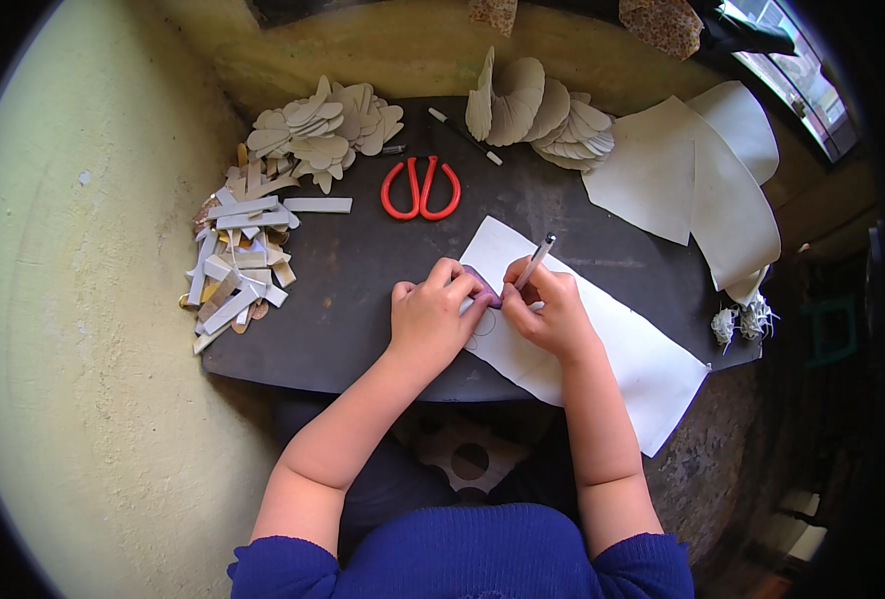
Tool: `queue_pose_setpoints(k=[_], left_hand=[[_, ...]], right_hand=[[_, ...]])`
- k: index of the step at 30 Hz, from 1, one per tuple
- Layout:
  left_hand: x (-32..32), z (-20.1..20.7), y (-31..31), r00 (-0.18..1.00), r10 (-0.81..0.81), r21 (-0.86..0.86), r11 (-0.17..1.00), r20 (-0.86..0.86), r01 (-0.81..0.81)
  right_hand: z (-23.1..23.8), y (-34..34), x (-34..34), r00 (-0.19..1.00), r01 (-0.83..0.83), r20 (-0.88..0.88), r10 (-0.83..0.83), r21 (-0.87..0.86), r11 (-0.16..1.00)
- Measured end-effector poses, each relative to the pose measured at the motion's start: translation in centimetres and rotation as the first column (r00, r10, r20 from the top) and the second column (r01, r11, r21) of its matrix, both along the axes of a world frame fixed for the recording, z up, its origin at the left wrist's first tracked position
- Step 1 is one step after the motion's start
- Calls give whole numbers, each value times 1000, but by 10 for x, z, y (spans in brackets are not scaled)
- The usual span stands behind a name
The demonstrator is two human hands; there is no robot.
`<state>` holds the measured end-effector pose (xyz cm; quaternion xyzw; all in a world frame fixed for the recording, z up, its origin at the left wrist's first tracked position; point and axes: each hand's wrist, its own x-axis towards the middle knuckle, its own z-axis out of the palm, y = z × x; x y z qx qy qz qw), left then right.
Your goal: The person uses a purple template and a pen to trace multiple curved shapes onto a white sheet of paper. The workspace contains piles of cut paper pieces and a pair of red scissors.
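Note:
A white sheet (pixel 607 344) of paper-like material lies slanted across the front of the dark table, its lower corner hanging past the edge. My left hand (pixel 431 314) presses a small purple flat piece (pixel 481 284) onto the sheet's upper left part with curled fingers. Most of that piece is hidden under the fingers. My right hand (pixel 554 304) grips a clear pen with a dark end (pixel 535 262), its tip down beside the purple piece. Faint curved outlines (pixel 481 334) show on the sheet below my left fingers. Red-handled scissors (pixel 421 190) lie beyond my hands.
Loose strips (pixel 243 260) pile up at the table's left. Rounded cut pieces (pixel 328 128) heap at the back left, with stacked oval pieces (pixel 542 110) at the back middle. A white marker (pixel 465 137) lies between. Larger sheets (pixel 697 170) and frayed white bundles (pixel 742 321) sit at right.

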<state>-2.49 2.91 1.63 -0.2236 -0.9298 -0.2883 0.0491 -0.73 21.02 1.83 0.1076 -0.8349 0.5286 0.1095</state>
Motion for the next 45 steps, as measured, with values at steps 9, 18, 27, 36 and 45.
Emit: queue_pose_setpoints(k=[9,18,27,36,45], left_hand=[[0,0,1,1000,4,0,1000,-7,-4],[0,-1,0,1000,4,-5,1000,-9,-4],[0,0,0,1000,2,3,1000,-3,-2],[0,0,0,1000,2,8,1000,7,-2],[0,0,0,1000,1,9,1000,8,-2]], right_hand=[[-3,1,-3,998,30,-55,-31,-24,999],[0,3,-2,1000,12,-10,-12,-1,1000],[2,0,-2,999,19,-29,-20,-31,999],[-2,-1,-4,1000,10,-26,-12,-59,998],[1,3,0,1000,14,-25,-14,24,1000]])
